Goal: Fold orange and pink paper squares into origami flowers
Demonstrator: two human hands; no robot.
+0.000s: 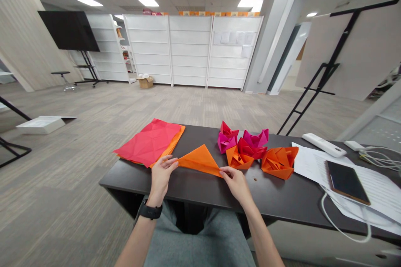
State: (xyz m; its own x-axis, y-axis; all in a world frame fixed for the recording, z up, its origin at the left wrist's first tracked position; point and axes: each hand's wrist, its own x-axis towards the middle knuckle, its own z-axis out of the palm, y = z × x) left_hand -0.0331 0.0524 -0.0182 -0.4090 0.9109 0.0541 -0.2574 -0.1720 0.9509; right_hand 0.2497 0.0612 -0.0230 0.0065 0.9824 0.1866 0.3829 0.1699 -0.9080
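An orange sheet of paper [202,160], folded into a triangle with its peak pointing away from me, is held just over the dark table. My left hand [162,174] pinches its left corner between thumb and fingers. At the right corner, my right hand [234,179] grips the paper the same way. Just beyond my left hand lies a stack of red and orange paper sheets [150,139], the top one red and creased. To the right of the folded sheet sit several folded paper shapes, among them an orange one [278,162] and a magenta one [226,142].
The dark table [131,179] ends close to my lap. On its right side are printed papers [308,162], a phone [347,181], a white cable [336,227] and a white power strip [324,144]. A black easel stand [313,87] rises behind the table.
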